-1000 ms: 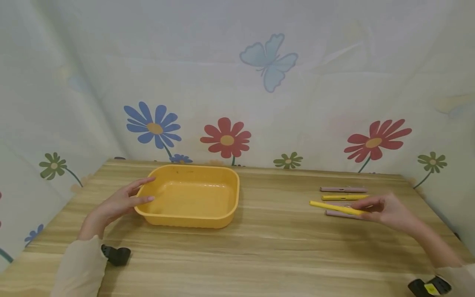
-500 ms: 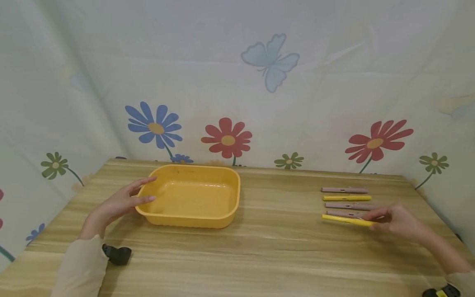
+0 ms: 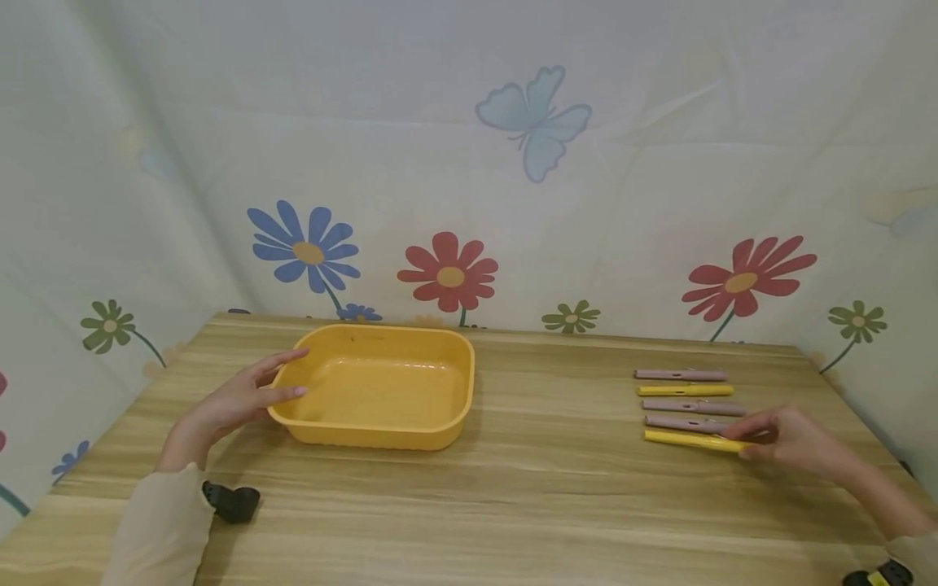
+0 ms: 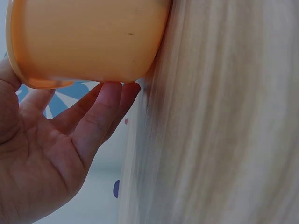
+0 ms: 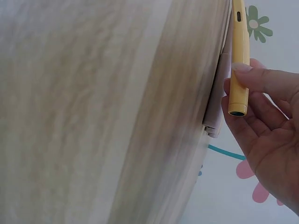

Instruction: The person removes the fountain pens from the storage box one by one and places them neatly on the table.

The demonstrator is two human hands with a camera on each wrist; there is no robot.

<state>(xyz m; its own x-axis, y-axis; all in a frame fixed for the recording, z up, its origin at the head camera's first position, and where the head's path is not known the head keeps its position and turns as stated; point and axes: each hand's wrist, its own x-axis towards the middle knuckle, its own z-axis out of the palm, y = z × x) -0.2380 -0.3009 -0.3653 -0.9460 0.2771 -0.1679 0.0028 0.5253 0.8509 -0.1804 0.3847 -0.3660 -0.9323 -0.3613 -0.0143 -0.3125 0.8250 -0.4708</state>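
Observation:
On the left of the head view my left hand holds the near-left side of a yellow plastic basin, thumb and a finger reaching over its rim. The left wrist view shows other fingertips against the basin's outer wall. My right hand pinches the right end of a yellow pen between thumb and fingers, low over the table. This pen lies nearest me in a row of capped pens, just in front of a mauve pen. In the right wrist view the thumb presses the pen barrel.
Beyond the held pen lie another mauve pen, a yellow pen and a third mauve pen, roughly parallel. The wooden table ends at a flower-printed curtain behind.
My right hand has brought the yellow pen down and toward me, from over the row to its near end, lining it up with the others. The left hand and basin stay put.

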